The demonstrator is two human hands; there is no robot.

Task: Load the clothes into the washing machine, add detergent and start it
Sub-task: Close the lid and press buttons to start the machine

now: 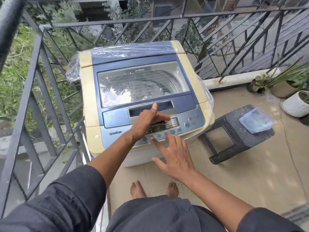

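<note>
Nearest thing in view is the person's dark clothing and two bare feet [153,190] on beige floor tiles [250,173], standing right in front of the machine.

Right hand [173,158] is spread wide open with nothing in it, palm down, fingers fanned out. Its index fingertip sits at the row of round buttons [158,135] along the near edge of the washing machine [143,97], though I can't tell if it's actually pressing one or just above it.

Left hand [147,120] is a bit farther in, over the control panel [167,126], also holding nothing. Index finger points away toward the lid handle recess [150,109], the other fingers loosely extended to the right, partly covering the display.

The machine itself is a cream and blue top loader, and the glass lid [142,84] is shut. You can make out the drum through it, but reflections make it hard to see what's inside. Clear plastic wrap [73,67] hangs around the far end and sides.

Off to the right, a dark woven stool [234,131] holds a clear plastic tub [256,120]. Farther right are some potted plants [284,87], and a black metal railing [50,77] runs round the left and far sides.
</note>
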